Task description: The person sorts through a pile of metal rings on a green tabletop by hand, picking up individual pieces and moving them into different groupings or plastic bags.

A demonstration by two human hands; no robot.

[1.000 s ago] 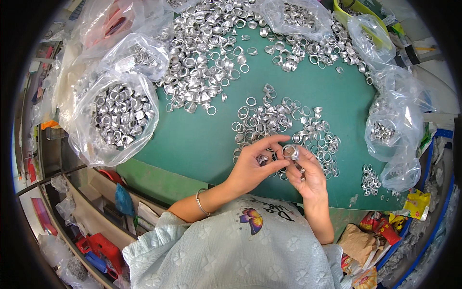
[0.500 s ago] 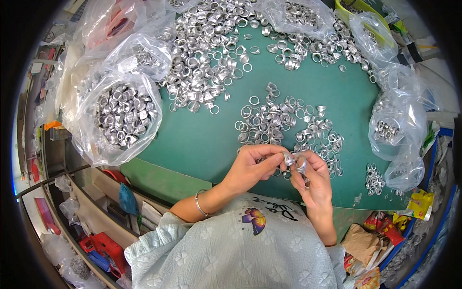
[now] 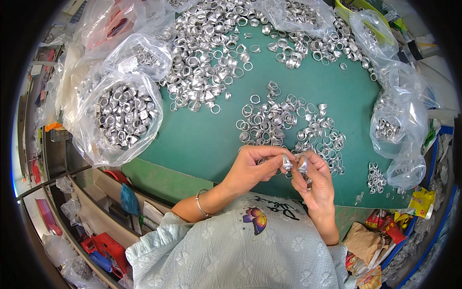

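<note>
You're holding both hands close together just above the near edge of the green table (image 3: pixel 202 139), right in front of your chest. Your left hand (image 3: pixel 252 168) is pinching a small silver metal piece (image 3: pixel 287 163) between thumb and fingertips, and your right hand (image 3: pixel 315 185) is gripping a second silver piece (image 3: pixel 303 164) the same way, with the two parts sitting just beside each other, almost touching. Whether they are actually in contact is too fine to tell. Your right palm also seems to be cupping something more, but that part is hidden.

Just beyond your fingertips, a loose scatter of silver rings (image 3: pixel 284 125) is lying spread on the green surface. Farther back, a much larger heap of rings (image 3: pixel 207 62) is covering the middle of the table. On your left, an open clear plastic bag (image 3: pixel 120 118) is sitting full of chunkier silver parts, leaning over the table's edge. On your right, another clear bag (image 3: pixel 397 127) is holding a smaller batch, and a little cluster of rings (image 3: pixel 376 174) is lying just beside it, near the table's corner. You're wearing a thin bracelet (image 3: pixel 199 204) on your left wrist.
</note>
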